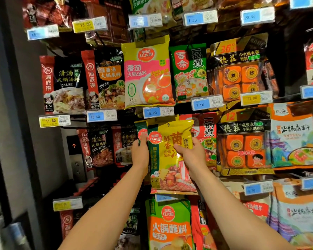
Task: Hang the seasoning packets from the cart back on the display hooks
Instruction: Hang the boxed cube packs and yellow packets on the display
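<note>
A yellow mushroom-soup seasoning packet with a green left strip is held up against the display, below the 10.90 price tag. Its punched hole sits near its top edge at the hook there. My left hand grips the left edge of the yellow packets, fingers curled round a second identical packet just behind. My right hand pinches the front packet's right side, thumb across its face. The cart is out of view.
Rows of hanging hot-pot seasoning packets fill the rack: a yellow-pink tomato packet above, a green-orange dipping packet below, red packets to the right. A grey wall with lift buttons stands at left.
</note>
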### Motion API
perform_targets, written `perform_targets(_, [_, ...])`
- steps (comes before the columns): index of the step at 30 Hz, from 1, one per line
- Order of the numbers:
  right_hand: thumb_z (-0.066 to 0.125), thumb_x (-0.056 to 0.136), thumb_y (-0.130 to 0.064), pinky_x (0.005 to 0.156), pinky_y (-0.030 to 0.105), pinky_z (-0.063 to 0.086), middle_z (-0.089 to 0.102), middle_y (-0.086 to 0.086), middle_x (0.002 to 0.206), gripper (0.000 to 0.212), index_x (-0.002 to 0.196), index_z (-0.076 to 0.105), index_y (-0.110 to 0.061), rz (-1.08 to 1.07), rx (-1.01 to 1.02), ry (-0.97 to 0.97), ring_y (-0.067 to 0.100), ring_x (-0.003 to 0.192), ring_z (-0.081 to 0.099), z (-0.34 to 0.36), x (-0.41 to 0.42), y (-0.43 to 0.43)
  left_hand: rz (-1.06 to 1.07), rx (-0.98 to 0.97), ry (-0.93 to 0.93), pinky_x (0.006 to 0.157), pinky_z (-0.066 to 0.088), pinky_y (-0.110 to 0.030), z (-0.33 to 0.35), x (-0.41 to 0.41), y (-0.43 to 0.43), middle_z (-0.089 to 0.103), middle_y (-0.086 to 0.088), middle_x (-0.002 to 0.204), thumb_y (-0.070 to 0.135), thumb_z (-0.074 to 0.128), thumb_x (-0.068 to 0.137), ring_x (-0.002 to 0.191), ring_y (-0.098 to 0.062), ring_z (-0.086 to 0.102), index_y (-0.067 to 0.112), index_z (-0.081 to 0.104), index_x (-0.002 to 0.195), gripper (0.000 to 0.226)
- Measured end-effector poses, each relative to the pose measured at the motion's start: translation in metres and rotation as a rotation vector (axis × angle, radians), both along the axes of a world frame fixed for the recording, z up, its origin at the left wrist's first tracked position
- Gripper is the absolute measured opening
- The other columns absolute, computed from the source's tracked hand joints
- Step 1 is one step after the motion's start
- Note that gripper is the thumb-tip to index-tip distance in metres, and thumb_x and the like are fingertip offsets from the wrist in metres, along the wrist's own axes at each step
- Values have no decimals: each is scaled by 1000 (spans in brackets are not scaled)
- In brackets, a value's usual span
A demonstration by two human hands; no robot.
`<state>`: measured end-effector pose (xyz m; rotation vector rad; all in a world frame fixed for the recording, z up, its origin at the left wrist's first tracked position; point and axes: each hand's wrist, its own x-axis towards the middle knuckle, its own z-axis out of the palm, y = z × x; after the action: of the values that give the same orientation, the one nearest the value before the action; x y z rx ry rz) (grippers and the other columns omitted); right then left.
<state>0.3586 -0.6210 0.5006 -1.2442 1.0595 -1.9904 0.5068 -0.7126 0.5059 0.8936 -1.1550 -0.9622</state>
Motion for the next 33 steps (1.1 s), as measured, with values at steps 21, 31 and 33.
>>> perform_targets(21, [67,100,-21,94,35,46,65,-12,106,14,112,63,-27,-34,46,-15,14,103,60,-21,3,-48,204,-98,-38,103,40,-32,-4,-4,-8,51,-4,147,37,48,109,138,-25,47,17,44,152,48])
perform_targets(31, [70,97,-30,100,51,55,74,-3,115,19,115,70,-25,-8,22,25,18,108,69,-12,15,-24,49,-232,-273,113,43,-40,7,7,23,59,0,144,73,59,89,133,-16,54,18,56,145,78])
perform_targets(33, [68,98,-31,100,50,55,72,-3,120,27,124,67,-22,-2,22,45,17,112,68,-10,17,-20,-11,-227,-243,107,48,-38,11,9,24,67,0,133,73,62,87,124,-18,61,17,66,132,72])
